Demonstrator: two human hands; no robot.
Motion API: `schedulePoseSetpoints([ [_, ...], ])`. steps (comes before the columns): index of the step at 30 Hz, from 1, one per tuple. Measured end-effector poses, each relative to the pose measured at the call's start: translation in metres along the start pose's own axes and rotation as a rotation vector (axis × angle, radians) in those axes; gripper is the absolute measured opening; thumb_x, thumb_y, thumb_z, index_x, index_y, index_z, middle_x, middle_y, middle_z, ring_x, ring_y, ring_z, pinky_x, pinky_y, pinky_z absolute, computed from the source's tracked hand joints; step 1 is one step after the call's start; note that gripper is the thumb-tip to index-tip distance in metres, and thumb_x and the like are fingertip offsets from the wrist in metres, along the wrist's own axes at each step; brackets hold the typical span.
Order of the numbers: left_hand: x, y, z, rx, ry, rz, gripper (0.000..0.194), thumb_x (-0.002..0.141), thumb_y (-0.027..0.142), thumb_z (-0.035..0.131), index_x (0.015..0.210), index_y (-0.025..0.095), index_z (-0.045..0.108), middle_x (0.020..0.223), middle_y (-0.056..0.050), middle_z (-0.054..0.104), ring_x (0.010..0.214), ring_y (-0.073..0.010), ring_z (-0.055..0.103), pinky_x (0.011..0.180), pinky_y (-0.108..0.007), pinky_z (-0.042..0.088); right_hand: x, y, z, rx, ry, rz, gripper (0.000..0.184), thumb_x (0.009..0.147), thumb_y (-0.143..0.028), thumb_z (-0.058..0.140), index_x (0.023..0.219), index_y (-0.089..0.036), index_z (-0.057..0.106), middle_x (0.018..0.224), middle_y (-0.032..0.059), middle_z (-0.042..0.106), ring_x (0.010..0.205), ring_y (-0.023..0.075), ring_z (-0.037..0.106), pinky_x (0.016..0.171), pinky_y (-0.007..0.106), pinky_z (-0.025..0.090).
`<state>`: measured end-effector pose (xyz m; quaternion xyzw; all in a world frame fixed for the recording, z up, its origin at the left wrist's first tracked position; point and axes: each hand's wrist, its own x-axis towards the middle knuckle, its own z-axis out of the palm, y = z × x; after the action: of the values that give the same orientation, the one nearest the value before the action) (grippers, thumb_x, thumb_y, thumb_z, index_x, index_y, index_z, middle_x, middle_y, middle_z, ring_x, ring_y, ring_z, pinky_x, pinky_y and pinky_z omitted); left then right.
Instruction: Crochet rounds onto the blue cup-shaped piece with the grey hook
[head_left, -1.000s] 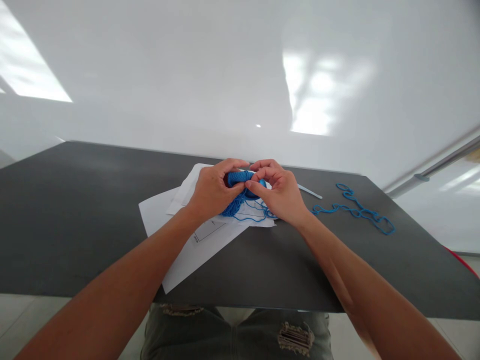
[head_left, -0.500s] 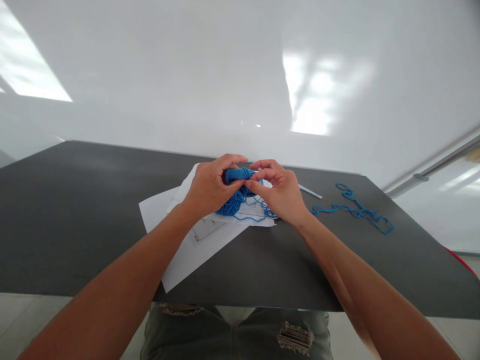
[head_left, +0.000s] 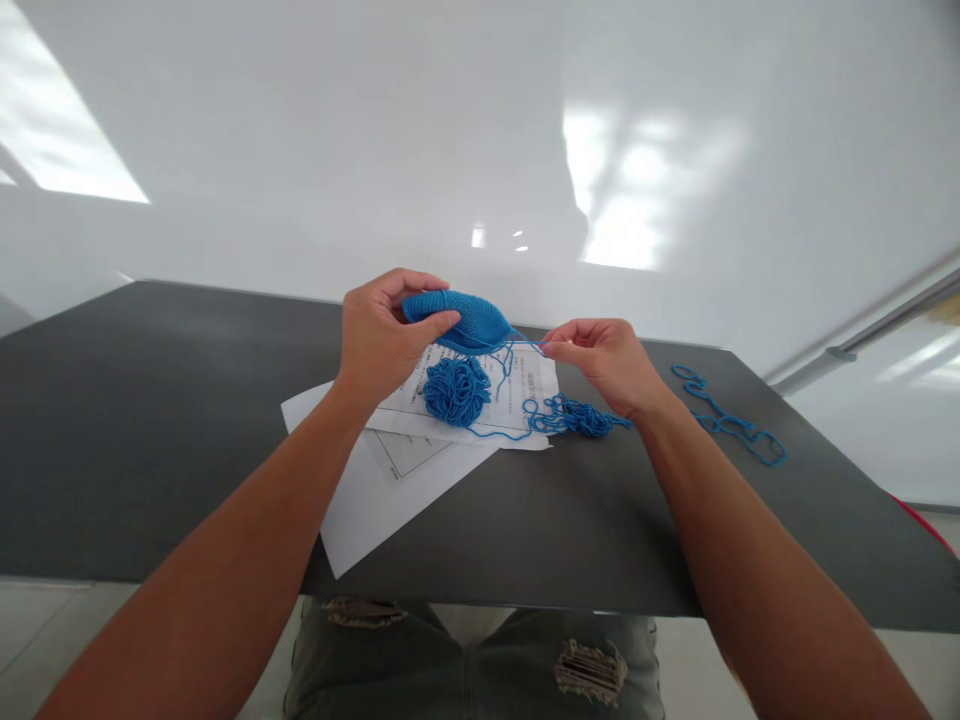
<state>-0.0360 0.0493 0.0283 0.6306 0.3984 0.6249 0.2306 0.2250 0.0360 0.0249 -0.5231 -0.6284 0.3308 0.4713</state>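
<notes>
A blue crocheted piece [head_left: 476,322], rounded and folded over, is held up above the papers by my left hand [head_left: 386,335], thumb in front and fingers behind. To its right, my right hand [head_left: 600,358] pinches a blue yarn strand [head_left: 531,342] that runs taut from the piece's edge. Below the piece a ball of blue yarn [head_left: 457,391] rests on the printed papers [head_left: 420,510]. A looser tangle of yarn [head_left: 589,417] lies under my right hand, partly on the paper and partly on the table.
The dark grey table [head_left: 187,430] meets a glossy white wall [head_left: 337,140] along its far edge. Another loose length of blue yarn [head_left: 739,428] trails across the right side of the table. A metal rail [head_left: 862,350] runs along the right.
My hands have drawn apart: the left moved up and left with the crocheted piece, the right moved right with a strand. The yarn ball and tangle are now uncovered; the white stick is no longer visible.
</notes>
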Motion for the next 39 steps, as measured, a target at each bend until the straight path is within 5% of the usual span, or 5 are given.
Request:
schedulePoseSetpoints([
  [19, 0.006, 0.000, 0.003, -0.419, 0.094, -0.239, 0.027, 0.063, 0.025, 0.088, 0.085, 0.019, 0.074, 0.079, -0.001, 0.071, 0.063, -0.0126, 0.061, 0.047, -0.024, 0.044, 0.011, 0.005, -0.031, -0.712, -0.101, 0.088, 0.005, 0.066, -0.012, 0.074, 0.067, -0.016, 0.073, 0.063, 0.0043, 0.069, 0.063, 0.0185, 0.061, 0.063, 0.033, 0.046],
  [24, -0.002, 0.002, 0.012, -0.403, 0.044, -0.198, 0.031, 0.063, 0.024, 0.091, 0.089, 0.017, 0.076, 0.076, -0.001, 0.072, 0.061, -0.0121, 0.062, 0.048, -0.023, 0.048, 0.005, -0.017, -0.028, -0.288, 0.227, -0.258, 0.035, 0.085, -0.037, 0.075, 0.115, -0.021, 0.073, 0.118, 0.0112, 0.076, 0.105, 0.0269, 0.073, 0.086, 0.042, 0.060],
  [30, -0.018, 0.003, 0.020, -0.252, -0.078, -0.093, 0.031, 0.068, 0.025, 0.093, 0.093, 0.018, 0.077, 0.079, -0.001, 0.075, 0.064, -0.0143, 0.066, 0.055, -0.026, 0.054, -0.010, -0.056, 0.023, -0.201, -0.154, -0.382, 0.099, 0.061, -0.042, 0.097, 0.149, -0.023, 0.054, 0.137, 0.0125, 0.067, 0.113, 0.0291, 0.069, 0.090, 0.043, 0.060],
  [35, -0.014, -0.003, 0.016, -0.383, -0.185, -0.005, 0.039, 0.076, 0.043, 0.090, 0.102, 0.020, 0.072, 0.080, -0.001, 0.072, 0.062, -0.0134, 0.065, 0.057, -0.027, 0.053, -0.005, -0.062, 0.039, -0.177, -0.279, -0.251, 0.043, 0.072, -0.034, 0.091, 0.107, -0.016, 0.075, 0.088, 0.0042, 0.072, 0.079, 0.0191, 0.065, 0.070, 0.035, 0.053],
  [39, -0.013, -0.014, 0.016, -0.294, -0.112, 0.052, 0.065, 0.075, 0.055, 0.089, 0.122, 0.022, 0.061, 0.103, -0.005, 0.071, 0.084, -0.0176, 0.070, 0.073, -0.032, 0.057, 0.006, -0.078, 0.026, -0.023, -0.050, -0.214, 0.029, 0.069, -0.024, 0.092, 0.080, -0.017, 0.067, 0.067, -0.0017, 0.059, 0.060, 0.0125, 0.055, 0.052, 0.028, 0.041],
])
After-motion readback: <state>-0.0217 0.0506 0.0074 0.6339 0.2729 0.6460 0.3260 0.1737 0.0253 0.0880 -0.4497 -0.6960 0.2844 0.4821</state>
